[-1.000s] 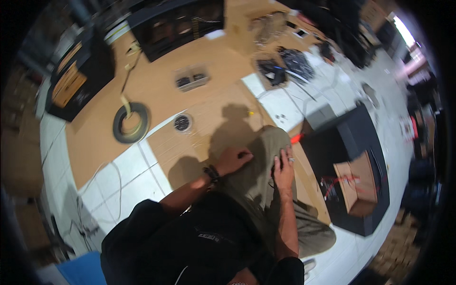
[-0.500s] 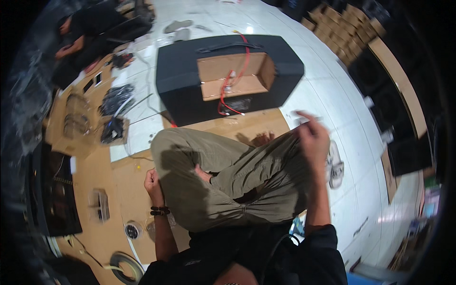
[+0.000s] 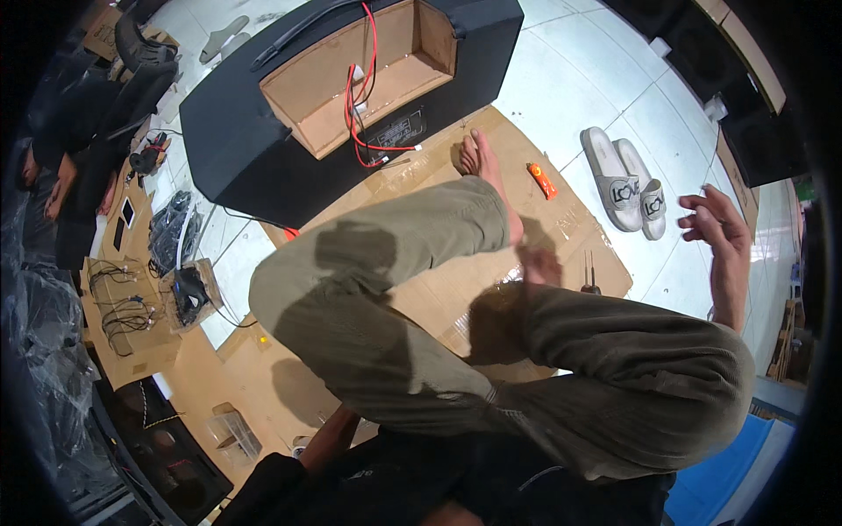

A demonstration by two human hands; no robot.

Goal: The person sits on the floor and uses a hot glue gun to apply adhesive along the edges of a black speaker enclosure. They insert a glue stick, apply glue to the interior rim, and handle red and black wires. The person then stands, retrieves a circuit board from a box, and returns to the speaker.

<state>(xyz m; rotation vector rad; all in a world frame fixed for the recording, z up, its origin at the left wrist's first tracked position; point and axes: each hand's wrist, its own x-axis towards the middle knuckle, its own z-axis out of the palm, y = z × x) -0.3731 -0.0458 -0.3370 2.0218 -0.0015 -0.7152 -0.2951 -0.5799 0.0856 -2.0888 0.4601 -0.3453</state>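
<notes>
Our right hand (image 3: 715,230) hangs open and empty above the grey slippers (image 3: 627,181); our left hand is hidden behind the knee; we'd best reach steadily for the orange cutter (image 3: 542,180).

left hand hidden behind knee (image 3: 351,351), screwdriver (image 3: 589,273) half covered

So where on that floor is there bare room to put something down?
The white tiled floor between the black speaker cabinet and the pair of grey slippers is bare. A free strip of brown cardboard sheet lies beside the small orange tool. The far left is crowded: black cable bundles and cardboard trays of wires.
</notes>
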